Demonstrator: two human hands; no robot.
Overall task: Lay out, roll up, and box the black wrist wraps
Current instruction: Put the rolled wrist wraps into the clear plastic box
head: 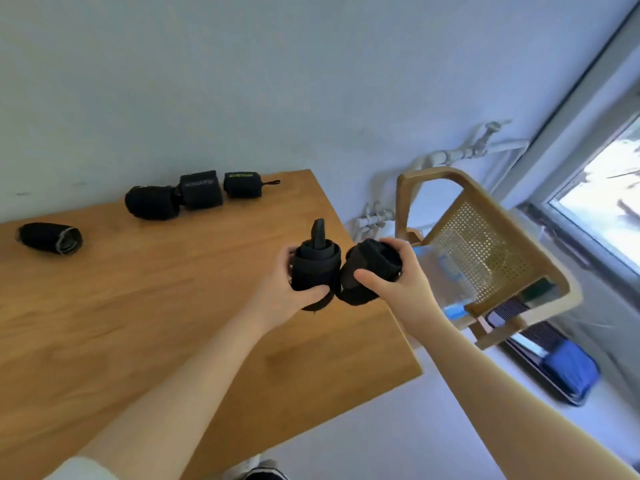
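Above the right-hand edge of a light brown wooden table [166, 306], the person holds two rolled black fabric wrist wraps side by side, touching each other. The left hand [287, 289] has its fingers and thumb curled round the left rolled wrap [315, 268], from whose top a short black strap end sticks upward. The right hand [391, 275] grips the right rolled wrap [367, 268], thumb across its front and fingers over its far side; a loose flap of the wrap hangs below the hand. Four more rolled black wraps lie on the table near the pale wall [242, 81]: a lone roll with a grey end [50, 238] at the far left, well apart from a row of three, namely a plain black roll [151, 201], a dark roll with faint lettering [201, 189] touching it, and just beside that a small roll with green lettering [242, 184] with a small loop at its right end. To the right of the table stands a wooden chair with a woven cane back [481, 247], and a blue object [571, 372] lies on the floor beside it.
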